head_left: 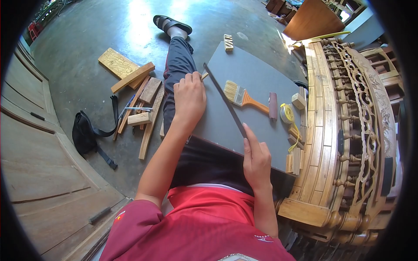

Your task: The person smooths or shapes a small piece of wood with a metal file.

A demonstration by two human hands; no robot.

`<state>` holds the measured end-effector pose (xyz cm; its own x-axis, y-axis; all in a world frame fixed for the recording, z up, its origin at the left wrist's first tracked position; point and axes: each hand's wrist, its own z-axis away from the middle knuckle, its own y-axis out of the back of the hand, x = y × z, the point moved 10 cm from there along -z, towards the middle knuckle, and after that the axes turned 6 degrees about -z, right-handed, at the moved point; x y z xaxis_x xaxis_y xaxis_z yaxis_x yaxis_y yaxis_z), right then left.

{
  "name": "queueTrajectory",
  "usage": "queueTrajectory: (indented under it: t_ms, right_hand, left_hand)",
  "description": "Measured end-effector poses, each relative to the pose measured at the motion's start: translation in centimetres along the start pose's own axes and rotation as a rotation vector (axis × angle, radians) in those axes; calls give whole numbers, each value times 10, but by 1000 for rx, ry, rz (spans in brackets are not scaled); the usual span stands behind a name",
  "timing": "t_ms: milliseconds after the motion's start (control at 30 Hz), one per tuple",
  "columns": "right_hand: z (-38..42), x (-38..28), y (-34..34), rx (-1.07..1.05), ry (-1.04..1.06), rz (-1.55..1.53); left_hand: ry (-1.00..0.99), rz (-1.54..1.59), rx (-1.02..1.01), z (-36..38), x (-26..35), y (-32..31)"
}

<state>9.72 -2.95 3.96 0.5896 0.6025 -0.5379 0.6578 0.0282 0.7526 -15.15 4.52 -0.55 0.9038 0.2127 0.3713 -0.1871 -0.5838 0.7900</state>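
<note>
Slatted wooden furniture [317, 126] with turned spindles borders the tabletop [257, 63] on the right, limiting room on that side. The outstretched leg [178, 58] follows the tabletop's left edge; on the floor farther left lie wood pieces [150, 91] and a black bag [82, 134], both well apart from the working area. The dark file [225, 99] slants over the tabletop's left part. The right hand [257, 158], at the tabletop's near edge, is closed on one end, forefinger along it, probably for guidance. The brush [246, 99] lies mid-tabletop, the nearest likely obstacle to a sideways swing. A brown roll [273, 107] and tape measure [287, 113] sit toward the right edge; wooden letters [228, 42] stand at the far end. Smallest, above the tabletop's left edge: a wooden stick [204, 75], pinched in the left hand [190, 98], its tip exposed, presumably for access; contact with the file is uncertain.
</note>
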Motion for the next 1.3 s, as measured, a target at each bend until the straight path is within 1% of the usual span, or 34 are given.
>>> queueTrajectory:
  t_ms: [100,200,267,367,400,567,667,800,900,1000,1100,1300]
  right_hand:
    - [2,1,1,16,-4,-26]
    - [3,-3,5,89,59,-12]
    - [3,-2,5,71,27,-31]
    - [4,1,0,28,14,-18]
    - [4,2,-2,10,15,-7]
    - [5,3,-1,29,3,-20]
    - [5,3,1,44,9,-34]
    - [6,6,-1,6,3,-10]
    - [8,6,4,73,2,-40]
    - [7,2,8,119,44,-19]
    - [5,6,-1,-6,-13,0]
    - [6,5,-2,14,7,-5]
  left_hand:
    - [-10,-14,6,0,-1,-3]
    - [-28,-20,-3,2,-1,-3]
    - [-50,-16,10,5,0,-2]
    - [-27,-24,-34,2,-2,-9]
    - [-21,-13,-21,2,-3,-9]
    - [4,7,-3,2,-5,-9]
    - [41,-7,-77,3,-3,-3]
    - [11,-13,-85,3,-5,-13]
    - [15,1,-75,3,-6,-14]
    - [20,24,-70,3,-6,-13]
    - [21,38,-61,2,-6,-13]
    - [25,30,-56,2,-6,-13]
